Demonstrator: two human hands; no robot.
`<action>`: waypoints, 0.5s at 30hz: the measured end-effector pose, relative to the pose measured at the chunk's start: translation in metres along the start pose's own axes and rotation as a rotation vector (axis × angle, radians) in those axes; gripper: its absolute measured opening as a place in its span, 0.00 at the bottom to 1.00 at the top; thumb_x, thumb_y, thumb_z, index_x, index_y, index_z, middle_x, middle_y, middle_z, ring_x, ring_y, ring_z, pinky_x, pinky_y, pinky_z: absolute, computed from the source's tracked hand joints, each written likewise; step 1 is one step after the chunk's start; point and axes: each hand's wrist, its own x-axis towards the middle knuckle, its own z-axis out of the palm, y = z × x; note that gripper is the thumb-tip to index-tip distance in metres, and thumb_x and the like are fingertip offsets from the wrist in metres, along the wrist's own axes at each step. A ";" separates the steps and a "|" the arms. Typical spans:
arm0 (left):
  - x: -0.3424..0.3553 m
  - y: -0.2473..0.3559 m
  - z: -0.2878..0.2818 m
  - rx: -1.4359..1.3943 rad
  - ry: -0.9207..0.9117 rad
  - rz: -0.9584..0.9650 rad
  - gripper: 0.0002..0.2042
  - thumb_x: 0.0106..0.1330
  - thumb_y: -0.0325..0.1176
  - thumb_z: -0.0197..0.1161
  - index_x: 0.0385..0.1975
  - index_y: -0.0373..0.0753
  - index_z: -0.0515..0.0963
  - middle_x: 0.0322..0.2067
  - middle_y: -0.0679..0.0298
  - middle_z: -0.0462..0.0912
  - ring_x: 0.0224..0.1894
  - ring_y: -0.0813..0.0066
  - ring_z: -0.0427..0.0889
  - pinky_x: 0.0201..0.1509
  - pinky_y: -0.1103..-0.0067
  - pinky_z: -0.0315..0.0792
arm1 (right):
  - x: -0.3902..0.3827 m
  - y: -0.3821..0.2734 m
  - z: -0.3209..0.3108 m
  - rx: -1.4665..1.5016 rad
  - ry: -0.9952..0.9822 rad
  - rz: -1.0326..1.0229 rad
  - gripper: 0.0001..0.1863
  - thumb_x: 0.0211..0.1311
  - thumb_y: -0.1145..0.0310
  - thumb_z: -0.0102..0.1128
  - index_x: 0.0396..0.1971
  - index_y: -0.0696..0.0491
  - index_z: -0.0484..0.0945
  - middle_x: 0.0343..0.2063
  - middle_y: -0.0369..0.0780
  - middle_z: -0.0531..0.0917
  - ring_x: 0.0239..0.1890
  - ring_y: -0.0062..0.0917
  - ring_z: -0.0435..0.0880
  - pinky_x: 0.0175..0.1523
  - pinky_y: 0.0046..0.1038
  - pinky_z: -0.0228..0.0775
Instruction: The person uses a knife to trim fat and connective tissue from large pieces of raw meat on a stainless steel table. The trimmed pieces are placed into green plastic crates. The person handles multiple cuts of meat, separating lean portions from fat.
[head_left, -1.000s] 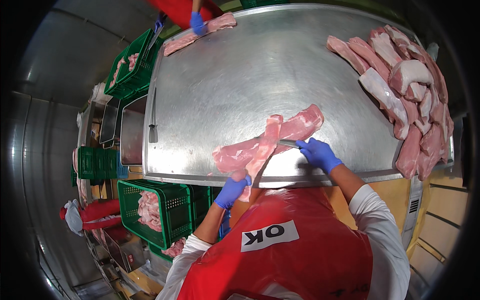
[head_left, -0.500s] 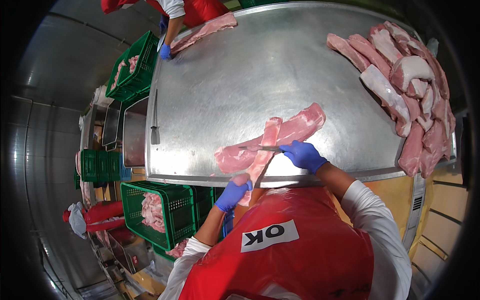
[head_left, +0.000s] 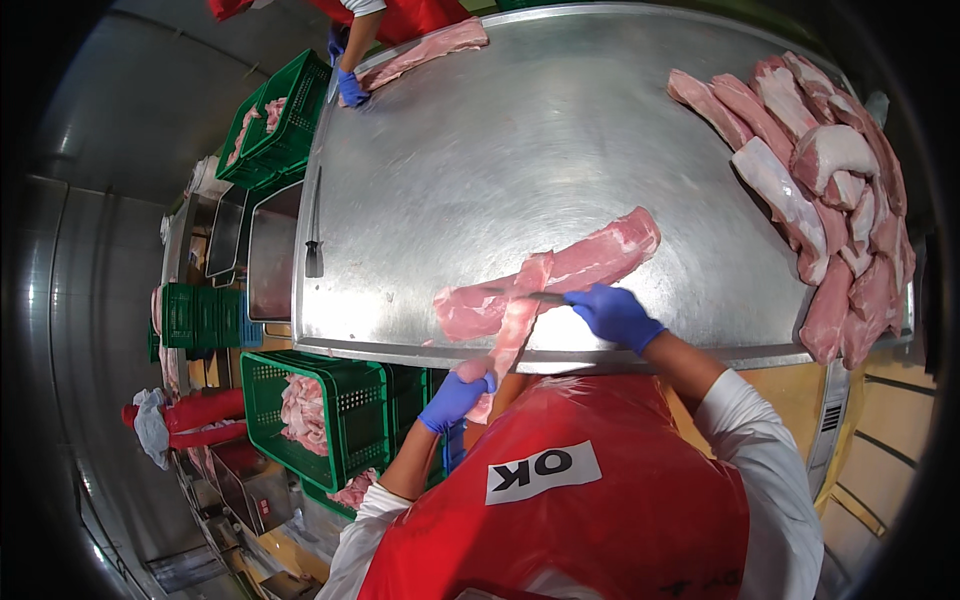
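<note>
A long piece of pork loin (head_left: 595, 257) lies slantwise on the metal table, near its front edge. Over its left part runs a pale strip of fat (head_left: 517, 325), its far end resting on the loin. My left hand (head_left: 453, 398), in a blue glove, is closed round the near end of this strip, just off the table edge. In my right hand (head_left: 612, 315), also gloved in blue, is a knife (head_left: 549, 297). Its blade points left and passes at the strip, with part of it hidden there.
Raw pork pieces (head_left: 828, 190) are heaped on the right of the metal table (head_left: 420, 200). A sharpening steel (head_left: 314, 255) lies along the left edge. Green crates (head_left: 365, 420) with trimmings stand at left. Across the table, a co-worker's gloved hand (head_left: 352, 90) touches another meat strip (head_left: 430, 53).
My left hand has drawn the strip a little down and left. The knife in my right hand has shifted slightly right. The view has tilted a little.
</note>
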 end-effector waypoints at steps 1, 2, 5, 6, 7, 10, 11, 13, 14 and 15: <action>0.000 -0.002 0.000 0.006 -0.011 0.028 0.06 0.68 0.23 0.55 0.32 0.36 0.80 0.31 0.68 0.82 0.36 0.79 0.80 0.45 0.80 0.74 | 0.001 -0.010 0.008 0.017 0.013 -0.057 0.15 0.72 0.58 0.61 0.53 0.43 0.86 0.29 0.47 0.85 0.31 0.44 0.87 0.36 0.46 0.80; 0.000 -0.003 0.000 0.013 -0.028 0.055 0.06 0.69 0.24 0.56 0.32 0.37 0.80 0.32 0.69 0.83 0.36 0.80 0.80 0.45 0.80 0.74 | 0.001 -0.011 0.022 0.021 0.025 -0.073 0.14 0.71 0.58 0.62 0.52 0.43 0.86 0.29 0.47 0.84 0.31 0.44 0.87 0.35 0.47 0.79; -0.003 -0.006 -0.003 -0.020 -0.006 0.041 0.04 0.68 0.25 0.57 0.33 0.38 0.80 0.31 0.68 0.83 0.35 0.78 0.81 0.43 0.79 0.76 | 0.000 -0.003 0.041 0.014 0.021 -0.043 0.15 0.71 0.57 0.63 0.52 0.43 0.86 0.30 0.46 0.84 0.30 0.44 0.86 0.34 0.46 0.79; -0.004 -0.010 -0.007 -0.063 0.001 0.012 0.04 0.68 0.25 0.57 0.33 0.38 0.79 0.31 0.67 0.82 0.34 0.78 0.82 0.41 0.79 0.76 | -0.002 0.002 0.043 0.004 0.005 -0.043 0.16 0.71 0.57 0.63 0.54 0.42 0.85 0.31 0.47 0.84 0.32 0.44 0.87 0.35 0.47 0.79; -0.007 -0.015 -0.012 -0.108 0.013 -0.015 0.04 0.68 0.25 0.57 0.33 0.38 0.79 0.31 0.66 0.82 0.34 0.77 0.82 0.40 0.78 0.77 | -0.003 0.003 0.041 -0.006 -0.024 -0.033 0.16 0.71 0.56 0.62 0.55 0.42 0.85 0.32 0.47 0.84 0.32 0.44 0.87 0.35 0.47 0.80; -0.014 -0.028 -0.017 -0.181 0.063 -0.070 0.03 0.67 0.24 0.57 0.32 0.39 0.78 0.30 0.65 0.82 0.32 0.75 0.82 0.36 0.78 0.77 | -0.005 0.006 0.032 -0.039 -0.092 0.003 0.17 0.72 0.56 0.62 0.57 0.42 0.84 0.33 0.47 0.84 0.34 0.44 0.88 0.37 0.47 0.80; -0.016 -0.029 -0.017 -0.195 0.083 -0.082 0.03 0.67 0.24 0.57 0.32 0.39 0.77 0.30 0.64 0.81 0.32 0.75 0.82 0.35 0.78 0.77 | -0.005 0.007 0.027 -0.054 -0.103 0.019 0.18 0.72 0.56 0.62 0.58 0.42 0.83 0.34 0.47 0.84 0.35 0.44 0.88 0.38 0.47 0.80; -0.023 -0.028 -0.017 -0.229 0.068 -0.115 0.04 0.66 0.24 0.56 0.32 0.38 0.79 0.31 0.67 0.81 0.35 0.78 0.79 0.42 0.80 0.74 | -0.008 0.011 0.016 -0.069 -0.134 0.058 0.18 0.72 0.57 0.61 0.59 0.41 0.83 0.35 0.47 0.84 0.36 0.43 0.88 0.40 0.47 0.81; -0.027 -0.024 -0.016 -0.245 0.059 -0.131 0.05 0.66 0.24 0.56 0.32 0.38 0.79 0.32 0.69 0.80 0.37 0.80 0.78 0.45 0.81 0.73 | -0.012 0.015 0.011 -0.070 -0.155 0.082 0.18 0.72 0.57 0.61 0.59 0.40 0.83 0.36 0.46 0.85 0.37 0.43 0.88 0.41 0.47 0.81; -0.030 -0.020 -0.017 -0.222 0.058 -0.114 0.05 0.66 0.24 0.56 0.31 0.38 0.79 0.32 0.69 0.80 0.37 0.80 0.78 0.45 0.81 0.73 | -0.016 0.020 0.007 -0.070 -0.176 0.105 0.18 0.72 0.57 0.61 0.59 0.40 0.83 0.36 0.45 0.85 0.37 0.42 0.88 0.42 0.47 0.81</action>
